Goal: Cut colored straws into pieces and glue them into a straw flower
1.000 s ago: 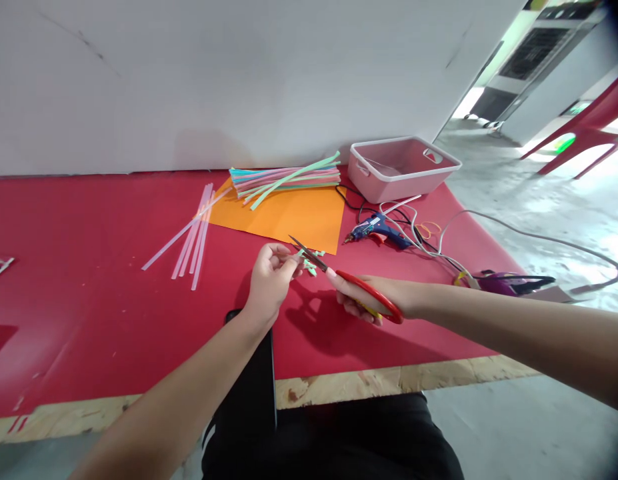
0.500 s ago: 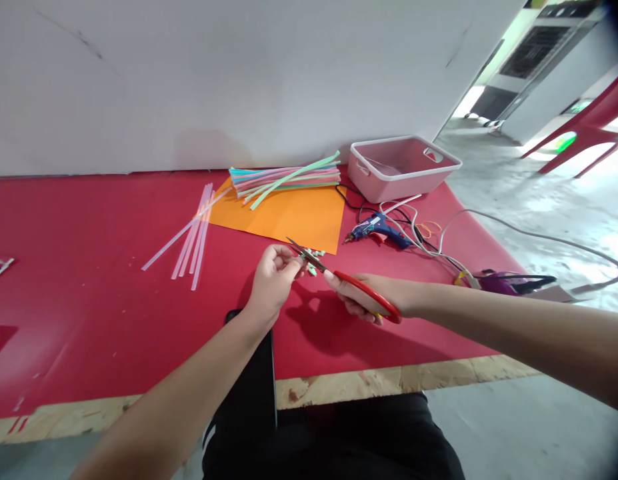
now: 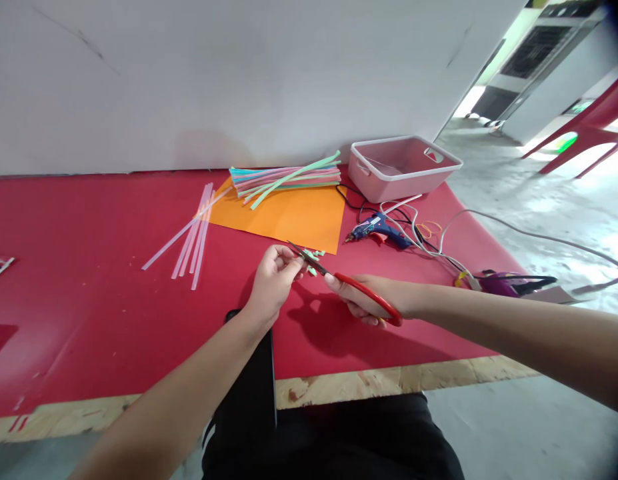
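Note:
My right hand (image 3: 356, 297) is closed round the red handle of a pair of scissors (image 3: 313, 262), the blades pointing up and left toward my other hand. Thumb and fingers of my left hand (image 3: 276, 273) are pinched together beside the blades; what they hold is too small to make out. Several small green cut pieces (image 3: 313, 271) lie on the red table just past the blades. Farther back, a bundle of pastel strips (image 3: 289, 179) rests on an orange sheet (image 3: 299, 220).
Translucent pink sticks (image 3: 191, 240) lie to the left. At the right are a blue glue gun (image 3: 381, 230), tangled cords (image 3: 439, 253), a pink basket (image 3: 406, 180) and a purple object (image 3: 503, 282). A black phone-like slab (image 3: 249, 380) overhangs the table's front edge.
The scissor blades have closed together slightly and dipped a little beside my left fingers. My left hand has shifted barely to the right; everything else stays put.

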Available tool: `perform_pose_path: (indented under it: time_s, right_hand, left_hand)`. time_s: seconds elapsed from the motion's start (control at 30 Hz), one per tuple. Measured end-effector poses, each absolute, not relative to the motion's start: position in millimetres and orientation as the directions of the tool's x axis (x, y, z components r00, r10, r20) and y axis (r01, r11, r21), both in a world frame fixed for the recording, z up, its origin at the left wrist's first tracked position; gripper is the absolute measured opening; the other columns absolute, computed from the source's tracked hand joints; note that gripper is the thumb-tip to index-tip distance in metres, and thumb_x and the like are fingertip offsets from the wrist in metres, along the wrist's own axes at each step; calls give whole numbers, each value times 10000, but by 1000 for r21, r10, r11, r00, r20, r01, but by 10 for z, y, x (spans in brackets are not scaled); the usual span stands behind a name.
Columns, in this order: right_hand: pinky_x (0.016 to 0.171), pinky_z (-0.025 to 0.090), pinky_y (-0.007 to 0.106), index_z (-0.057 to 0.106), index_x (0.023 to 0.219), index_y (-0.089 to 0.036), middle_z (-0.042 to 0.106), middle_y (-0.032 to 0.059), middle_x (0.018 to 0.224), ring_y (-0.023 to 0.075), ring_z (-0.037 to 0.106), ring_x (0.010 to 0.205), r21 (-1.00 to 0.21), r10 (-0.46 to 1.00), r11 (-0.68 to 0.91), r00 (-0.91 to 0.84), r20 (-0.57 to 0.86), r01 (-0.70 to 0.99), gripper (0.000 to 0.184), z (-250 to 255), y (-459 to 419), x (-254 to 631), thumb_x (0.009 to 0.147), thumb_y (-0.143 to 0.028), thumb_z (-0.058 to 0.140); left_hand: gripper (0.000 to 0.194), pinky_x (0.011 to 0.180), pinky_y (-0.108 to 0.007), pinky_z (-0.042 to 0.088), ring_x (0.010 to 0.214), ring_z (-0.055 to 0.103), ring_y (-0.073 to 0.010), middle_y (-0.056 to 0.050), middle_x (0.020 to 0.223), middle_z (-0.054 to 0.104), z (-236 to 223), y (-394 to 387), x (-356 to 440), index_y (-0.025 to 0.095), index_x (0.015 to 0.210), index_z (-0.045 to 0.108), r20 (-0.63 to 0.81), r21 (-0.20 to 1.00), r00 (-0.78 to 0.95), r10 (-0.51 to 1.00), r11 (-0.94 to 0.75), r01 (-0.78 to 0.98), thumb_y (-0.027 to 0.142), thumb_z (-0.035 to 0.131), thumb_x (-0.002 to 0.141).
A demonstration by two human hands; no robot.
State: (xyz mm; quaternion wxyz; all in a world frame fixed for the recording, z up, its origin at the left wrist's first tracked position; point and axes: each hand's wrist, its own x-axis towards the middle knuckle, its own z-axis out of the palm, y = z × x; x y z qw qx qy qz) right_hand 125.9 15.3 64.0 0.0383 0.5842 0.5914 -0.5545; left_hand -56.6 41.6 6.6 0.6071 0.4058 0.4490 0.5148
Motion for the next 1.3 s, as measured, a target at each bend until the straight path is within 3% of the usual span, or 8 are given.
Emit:
perform_pose_path:
  time_s: [0.37,0.67,0.83,1.03,1.1,1.17,1.23,1.3]
  right_hand:
    - [369,362,227,438,626,-187,492,-10,504,91,443,375,-659,641,-403,-318,-699,635,693,601,171,1249,800,-836,269]
    - [367,398,234,489,760,-176,589,26,600,99,479,388,-712,431,-623,-617,-659,324,751,545,307,1451,812,-834,130]
    - [354,398,225,475,762,-192,562,-7,532,100,485,353,-766,637,-512,-427,-642,388,675,540,273,1499,818,-823,243]
    - [370,366,241,485,753,-202,548,-2,532,121,499,389,-722,791,-295,-264,-552,626,661,658,220,1669,781,-841,319]
    - [416,349,251,501,723,-204,544,2,540,139,517,443,-615,862,-99,-241,-446,782,599,702,286,1716,792,-791,403]
    - [488,363,271,540,706,-202,583,27,595,175,571,539,-336,932,132,-232,-279,933,504,746,402,1718,805,-695,499]
    - [558,402,299,610,789,-193,656,82,717,232,634,661,-41,968,203,-206,-144,978,398,788,550,1666,838,-579,529]
    - [629,447,330,644,959,-171,698,146,895,282,667,808,60,978,202,-198,-69,978,338,824,720,1567,867,-471,522]
  left_hand:
    - [207,711,-262,493,735,673,-127,10,726,667,44,423,-574,194,841,482,-169,944,53,984,177,-280,187,677,769]
    - [323,610,-220,493,629,625,-95,-34,756,696,56,481,-650,142,834,597,-211,945,63,976,220,-242,324,803,665]
    - [287,434,-198,414,444,469,-59,28,660,582,-2,506,-647,159,928,602,-163,974,16,986,164,-160,397,677,788]
    - [278,565,-242,481,657,568,-104,-51,1047,617,321,572,-871,194,1092,598,12,998,-55,998,-8,70,319,597,843]
    - [290,764,-320,508,853,609,-168,-70,1162,618,506,473,-1008,202,1111,603,194,821,67,979,-200,535,363,553,875]
    - [305,894,-423,471,1013,582,-254,-94,1100,635,625,269,-1109,176,1113,593,238,506,165,957,-267,820,373,484,907]
    - [355,869,-483,472,1044,547,-325,-149,1087,609,636,-3,-1141,126,1115,582,175,214,151,973,-188,959,382,463,900]
    - [442,772,-477,504,1055,517,-369,-189,1146,571,556,-273,-1107,100,1173,558,68,29,124,990,-127,992,414,484,871]
